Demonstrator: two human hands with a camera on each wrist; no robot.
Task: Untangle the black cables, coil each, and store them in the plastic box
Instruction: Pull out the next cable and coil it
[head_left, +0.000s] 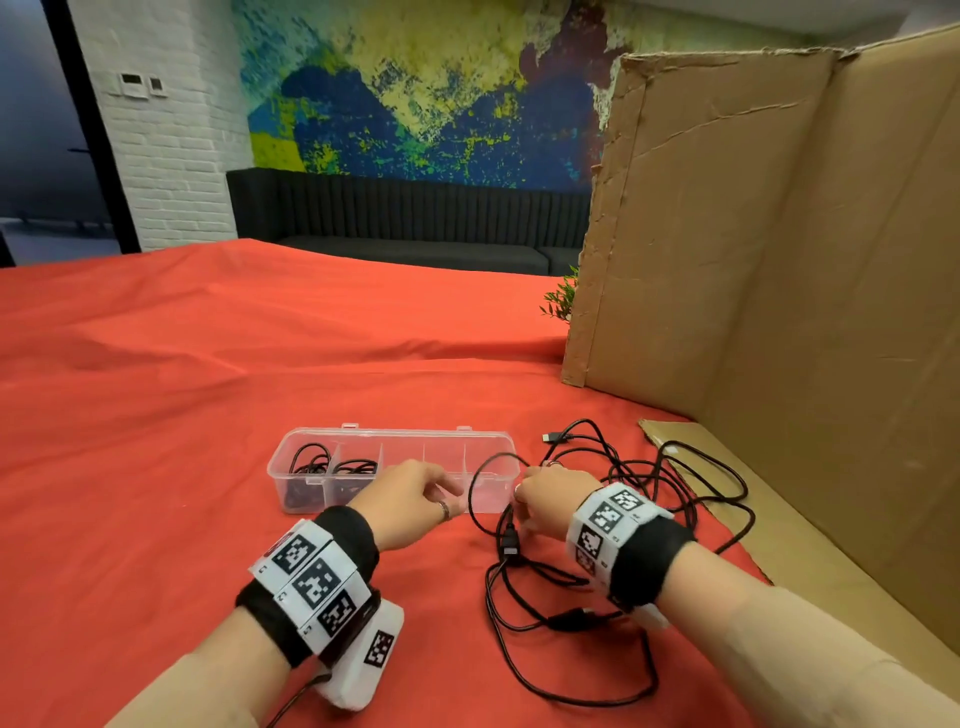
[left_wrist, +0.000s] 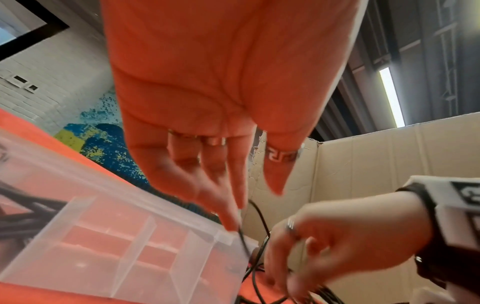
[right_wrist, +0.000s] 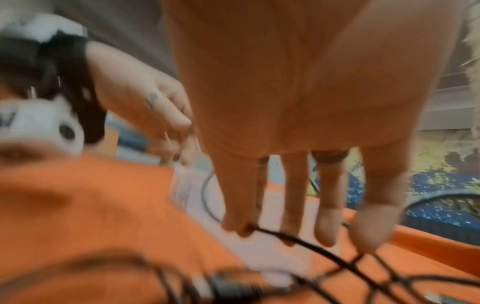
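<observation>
A clear plastic box with dividers lies on the red cloth; coiled black cables fill its two left compartments. To its right sprawls a tangle of black cables, with a plug lying near me. My left hand hovers at the box's front right corner, fingers fairly straight, one fingertip touching a cable loop. My right hand sits just right of the box and pinches a black cable from the tangle; the right wrist view is blurred.
A tall cardboard wall stands on the right, with a flat cardboard flap under part of the tangle. Red cloth stretches left and far. A small green plant peeks out behind the cardboard.
</observation>
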